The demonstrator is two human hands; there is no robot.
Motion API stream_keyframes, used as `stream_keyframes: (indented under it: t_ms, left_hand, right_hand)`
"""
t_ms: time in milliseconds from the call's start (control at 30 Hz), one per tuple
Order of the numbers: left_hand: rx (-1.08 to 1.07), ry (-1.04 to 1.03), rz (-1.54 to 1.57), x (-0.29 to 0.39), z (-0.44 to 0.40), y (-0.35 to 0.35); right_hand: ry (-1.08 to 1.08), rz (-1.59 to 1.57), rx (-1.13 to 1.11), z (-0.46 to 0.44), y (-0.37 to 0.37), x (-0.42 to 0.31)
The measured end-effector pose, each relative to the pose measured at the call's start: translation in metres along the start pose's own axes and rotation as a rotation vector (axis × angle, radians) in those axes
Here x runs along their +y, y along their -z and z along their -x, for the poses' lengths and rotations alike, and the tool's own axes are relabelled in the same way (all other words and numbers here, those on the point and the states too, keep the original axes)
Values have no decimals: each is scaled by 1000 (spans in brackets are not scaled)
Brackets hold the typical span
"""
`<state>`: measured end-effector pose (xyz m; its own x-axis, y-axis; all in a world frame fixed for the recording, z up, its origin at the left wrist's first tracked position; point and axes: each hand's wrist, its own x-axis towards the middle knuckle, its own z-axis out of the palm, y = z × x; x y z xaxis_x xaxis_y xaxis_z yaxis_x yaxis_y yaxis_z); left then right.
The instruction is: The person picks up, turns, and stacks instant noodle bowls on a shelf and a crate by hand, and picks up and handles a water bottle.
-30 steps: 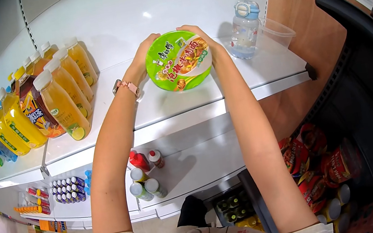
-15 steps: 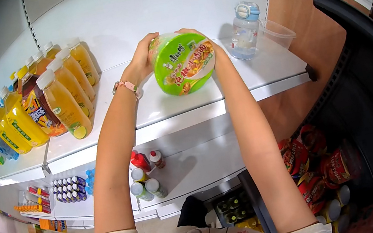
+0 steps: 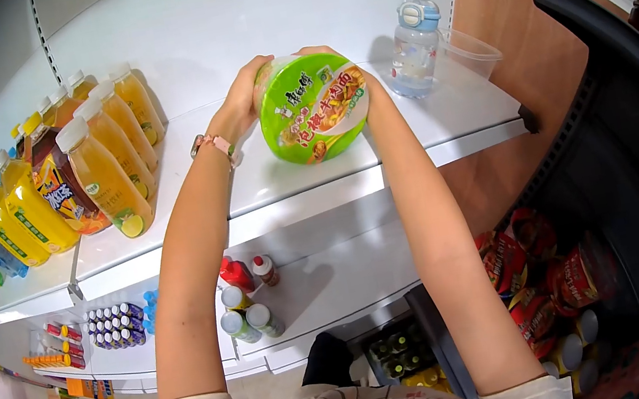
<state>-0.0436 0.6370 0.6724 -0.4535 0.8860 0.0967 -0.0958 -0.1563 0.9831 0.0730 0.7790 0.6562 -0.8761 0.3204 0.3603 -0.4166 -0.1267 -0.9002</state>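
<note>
Green noodle tub [image 3: 314, 111] grasped from both sides, left grip [image 3: 240, 100] wrapped on the left wall, right grip [image 3: 374, 94] around the other side and partly hidden behind the lid. Up at the upper shelf [image 3: 454, 116], tilted with the lid facing out over the front edge; can't tell about contact with the shelf underneath. Probably pretty light for that bulk, likely just dry noodles and air inside. Guessing thin-walled and a bit squashy, maybe slick from the glossy wrap, so go easy on the squeeze. Best bet: cup the wall just under the rim from opposite sides, and keep thumbs off the lid, likely thin and easy to dent. Not glass-fragile, but probably crumples if pinched hard. Further out, water bottle [image 3: 414, 55] and clear container [image 3: 479, 52] near the right edge, juice bottles [image 3: 110, 185] bunched toward the left, probably way heavier. Below the front edge, cans [image 3: 264, 319] and red bottle [image 3: 236, 276] on the lower shelf [image 3: 342, 277].
</note>
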Motion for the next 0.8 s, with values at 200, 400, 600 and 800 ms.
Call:
stream_keyframes:
  t_ms: [200, 400, 600, 800]
  left_hand:
    - [8, -34, 9, -4, -6, 3]
    - [99, -95, -75, -7, -11, 5]
    - [64, -62, -106, -4, -7, 4]
    - [27, -34, -100, 1, 4, -3]
  right_hand:
    - [14, -25, 53, 4, 0, 0]
    - [31, -19, 29, 0, 6, 4]
    - [-106, -101, 46, -1, 8, 3]
    - [-19, 37, 43, -7, 12, 5]
